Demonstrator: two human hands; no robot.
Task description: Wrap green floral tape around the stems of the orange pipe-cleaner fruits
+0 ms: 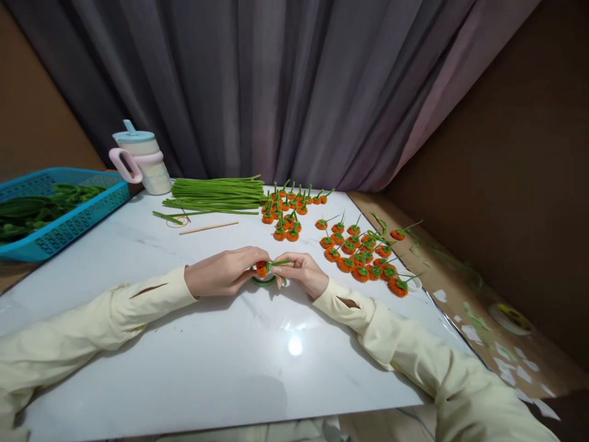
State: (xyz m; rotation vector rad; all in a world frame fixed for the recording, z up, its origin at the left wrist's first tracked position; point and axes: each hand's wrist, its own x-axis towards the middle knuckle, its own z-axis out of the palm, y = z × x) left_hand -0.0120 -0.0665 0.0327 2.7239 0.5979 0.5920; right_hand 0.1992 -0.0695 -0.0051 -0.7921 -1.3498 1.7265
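Observation:
My left hand (229,270) is closed around a small orange pipe-cleaner pumpkin (261,269) with a green top, held over the middle of the table. My right hand (301,272) pinches at the pumpkin's green stem (280,263), which points right between thumb and fingers. Just under the fingertips shows a dark green ring (264,283), partly hidden; I cannot tell whether it is a tape roll. To the right stand several finished-looking orange pumpkins (348,247) with thin green stems, and another group of pumpkins (293,234) with thicker upright stems sits farther back.
Green pipe cleaners (216,193) lie bundled at the back of the white table (221,368), near a thin wooden stick (209,228). A tumbler (154,175) stands back left, beside a blue basket (83,221) of green pieces. Paper scraps (506,368) and a tape roll (510,318) lie right.

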